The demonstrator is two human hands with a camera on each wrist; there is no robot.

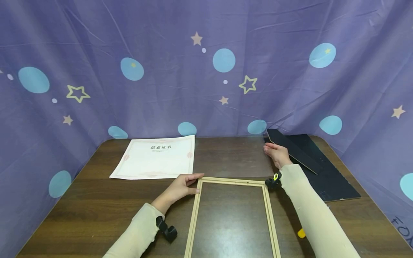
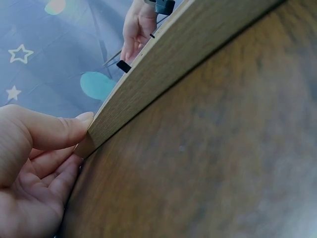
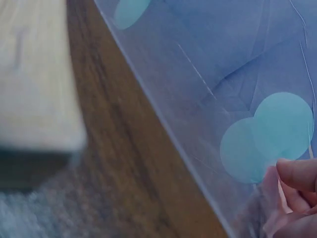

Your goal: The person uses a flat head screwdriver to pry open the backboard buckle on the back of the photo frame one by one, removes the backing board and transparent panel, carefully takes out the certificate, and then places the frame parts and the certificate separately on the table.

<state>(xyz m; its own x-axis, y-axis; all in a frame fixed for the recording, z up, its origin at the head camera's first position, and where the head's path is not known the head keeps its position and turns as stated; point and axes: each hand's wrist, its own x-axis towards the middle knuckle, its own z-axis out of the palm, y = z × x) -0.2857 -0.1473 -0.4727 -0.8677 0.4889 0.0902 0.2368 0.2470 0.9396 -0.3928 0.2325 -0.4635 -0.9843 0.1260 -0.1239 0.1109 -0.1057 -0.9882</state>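
Note:
A pale wooden picture frame (image 1: pixel 232 181) lies on the table, its lower end cut off by the head view. My left hand (image 1: pixel 179 188) grips its far left corner; in the left wrist view the thumb (image 2: pixel 74 130) presses on the frame's edge with fingers curled below. Beyond the frame, a clear, glossy sheet (image 1: pixel 232 159) lies on the table. At that sheet's right side is my right hand (image 1: pixel 278 154), pinching its edge between thumb and fingers. The right wrist view shows the curtain's dots reflected in the sheet (image 3: pixel 198 124).
A white printed certificate (image 1: pixel 161 163) lies left of the clear sheet. To the right lies a black backing board (image 1: pixel 332 179) with a narrow black strip (image 1: pixel 292 148) tilted over it. A small yellow object (image 1: pixel 301 233) peeks out beside my right sleeve. A purple curtain (image 1: pixel 206 107) hangs behind the table.

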